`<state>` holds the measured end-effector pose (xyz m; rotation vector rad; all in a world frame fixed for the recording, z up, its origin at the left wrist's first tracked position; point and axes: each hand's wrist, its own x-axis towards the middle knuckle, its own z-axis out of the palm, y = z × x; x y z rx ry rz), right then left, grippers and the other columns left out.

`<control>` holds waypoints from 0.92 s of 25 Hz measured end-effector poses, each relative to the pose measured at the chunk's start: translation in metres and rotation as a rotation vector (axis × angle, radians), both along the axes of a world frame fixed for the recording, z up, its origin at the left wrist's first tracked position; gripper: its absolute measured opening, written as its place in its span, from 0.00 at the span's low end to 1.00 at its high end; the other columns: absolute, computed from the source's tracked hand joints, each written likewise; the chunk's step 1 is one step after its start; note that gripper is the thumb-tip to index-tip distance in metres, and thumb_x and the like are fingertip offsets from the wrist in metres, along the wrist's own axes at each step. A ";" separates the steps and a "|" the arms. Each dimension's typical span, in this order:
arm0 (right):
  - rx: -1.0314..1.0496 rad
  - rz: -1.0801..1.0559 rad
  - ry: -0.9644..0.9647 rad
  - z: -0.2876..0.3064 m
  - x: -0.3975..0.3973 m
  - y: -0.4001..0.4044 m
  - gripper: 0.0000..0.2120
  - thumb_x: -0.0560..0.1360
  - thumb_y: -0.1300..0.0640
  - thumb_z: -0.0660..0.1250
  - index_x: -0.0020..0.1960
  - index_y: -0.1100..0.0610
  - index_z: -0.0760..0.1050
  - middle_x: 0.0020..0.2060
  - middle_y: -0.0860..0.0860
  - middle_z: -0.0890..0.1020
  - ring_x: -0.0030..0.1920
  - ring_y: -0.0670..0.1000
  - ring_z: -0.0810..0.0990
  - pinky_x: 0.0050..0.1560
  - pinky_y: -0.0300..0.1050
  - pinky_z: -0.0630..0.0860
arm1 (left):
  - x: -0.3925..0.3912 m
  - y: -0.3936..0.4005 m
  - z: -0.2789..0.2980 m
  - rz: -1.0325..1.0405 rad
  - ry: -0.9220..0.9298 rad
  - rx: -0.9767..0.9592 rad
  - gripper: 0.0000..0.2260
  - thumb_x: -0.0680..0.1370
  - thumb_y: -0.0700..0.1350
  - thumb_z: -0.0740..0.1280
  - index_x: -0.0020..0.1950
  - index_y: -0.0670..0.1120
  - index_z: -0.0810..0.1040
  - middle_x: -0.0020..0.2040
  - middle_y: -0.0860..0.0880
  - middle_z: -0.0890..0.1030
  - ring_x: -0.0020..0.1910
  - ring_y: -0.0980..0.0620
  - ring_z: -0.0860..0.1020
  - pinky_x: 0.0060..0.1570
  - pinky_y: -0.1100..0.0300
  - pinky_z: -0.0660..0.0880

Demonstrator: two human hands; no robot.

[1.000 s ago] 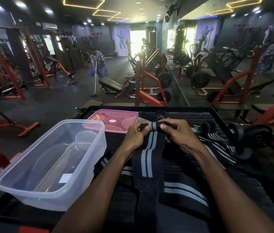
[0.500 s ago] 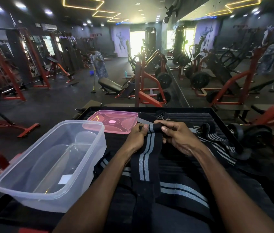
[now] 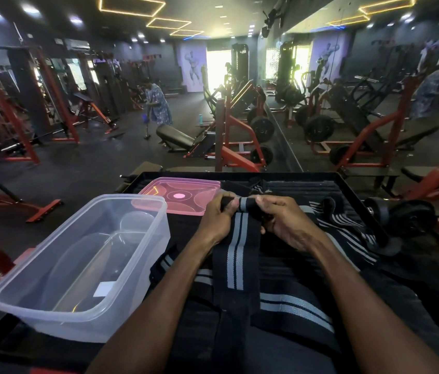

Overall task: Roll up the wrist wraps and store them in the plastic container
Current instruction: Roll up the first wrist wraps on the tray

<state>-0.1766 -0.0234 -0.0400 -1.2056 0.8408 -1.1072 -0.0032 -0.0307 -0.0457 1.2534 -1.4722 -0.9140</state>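
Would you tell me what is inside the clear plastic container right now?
No wraps yet: the plastic container holds nothing but a small white label seen through its floor. No part of its inside is covered.

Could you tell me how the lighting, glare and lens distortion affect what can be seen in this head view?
Head view: the far doorway is blown out white; the dim room leaves the wrist wrap dark, only its grey stripes clear; ceiling lights reflect in the pink lid and the plastic container; wide-angle bending curves the edges; both hands stay sharp.
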 end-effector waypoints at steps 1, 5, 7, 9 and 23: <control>-0.031 -0.033 0.096 -0.001 0.000 -0.001 0.08 0.79 0.60 0.68 0.55 0.62 0.83 0.46 0.58 0.85 0.41 0.54 0.82 0.32 0.44 0.75 | 0.000 0.000 -0.002 -0.011 0.006 -0.036 0.04 0.82 0.40 0.63 0.53 0.48 0.76 0.54 0.43 0.81 0.55 0.47 0.79 0.57 0.55 0.76; -0.270 -0.227 0.310 -0.006 -0.001 -0.006 0.12 0.73 0.67 0.73 0.54 0.56 0.84 0.49 0.52 0.87 0.51 0.50 0.85 0.52 0.44 0.81 | -0.002 0.004 -0.004 -0.062 0.230 0.054 0.03 0.79 0.41 0.70 0.52 0.47 0.79 0.51 0.46 0.83 0.53 0.49 0.81 0.60 0.52 0.78; -0.319 -0.220 0.320 -0.005 -0.001 -0.005 0.16 0.71 0.71 0.74 0.54 0.54 0.85 0.51 0.50 0.87 0.54 0.48 0.84 0.58 0.41 0.79 | -0.002 0.003 -0.003 -0.064 0.237 0.116 0.08 0.79 0.49 0.69 0.52 0.45 0.82 0.51 0.47 0.85 0.53 0.49 0.83 0.59 0.52 0.78; -0.288 -0.197 0.315 -0.005 -0.003 -0.006 0.17 0.70 0.71 0.74 0.53 0.52 0.85 0.50 0.49 0.86 0.54 0.49 0.84 0.57 0.42 0.79 | 0.000 0.003 -0.004 -0.042 0.115 0.086 0.09 0.80 0.50 0.68 0.53 0.46 0.83 0.48 0.49 0.85 0.51 0.51 0.83 0.53 0.58 0.78; -0.182 -0.211 0.181 0.000 0.002 -0.003 0.17 0.70 0.73 0.74 0.48 0.51 0.86 0.46 0.50 0.87 0.51 0.48 0.84 0.57 0.45 0.80 | -0.003 0.003 -0.007 -0.070 0.323 0.176 0.09 0.79 0.43 0.70 0.58 0.43 0.82 0.51 0.44 0.86 0.51 0.46 0.85 0.53 0.54 0.81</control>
